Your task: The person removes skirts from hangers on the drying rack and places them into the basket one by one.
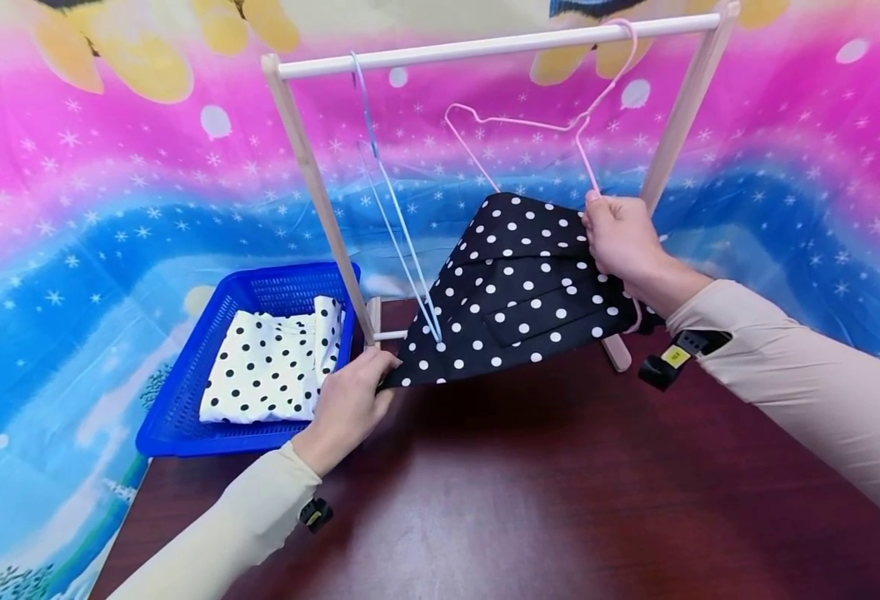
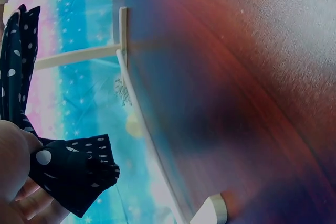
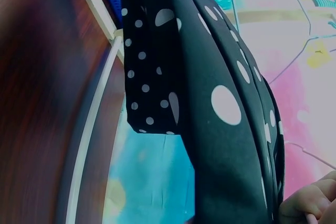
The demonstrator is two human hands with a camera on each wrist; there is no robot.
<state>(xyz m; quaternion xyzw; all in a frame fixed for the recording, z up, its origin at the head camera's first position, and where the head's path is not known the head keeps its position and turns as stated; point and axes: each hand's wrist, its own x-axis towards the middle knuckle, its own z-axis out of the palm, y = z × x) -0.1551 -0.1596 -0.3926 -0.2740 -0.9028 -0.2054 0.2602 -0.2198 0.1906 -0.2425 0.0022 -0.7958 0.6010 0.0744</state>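
Observation:
A folded black cloth with white dots (image 1: 530, 275) is stretched between both hands below the rail. Its lower left corner is pinched by my left hand (image 1: 350, 404), thumb on top. Over at its right edge, my right hand (image 1: 623, 237) grips the cloth together with the side of a pink hanger (image 1: 533, 124). The hanger hooks over the rail; its lower part is mostly hidden by the cloth. In the left wrist view, a dotted flap of the cloth (image 2: 79, 174) sticks out past the fingers. The right wrist view has the cloth (image 3: 226, 145) hanging in layers.
A light blue hanger (image 1: 387, 175) hangs edge-on from the white rail (image 1: 440, 54) of a wooden rack, its lower end overlapping the cloth. At left, a blue basket (image 1: 173, 400) holds a folded white cloth with black dots (image 1: 263, 367). The dark brown table (image 1: 485, 500) lies beneath.

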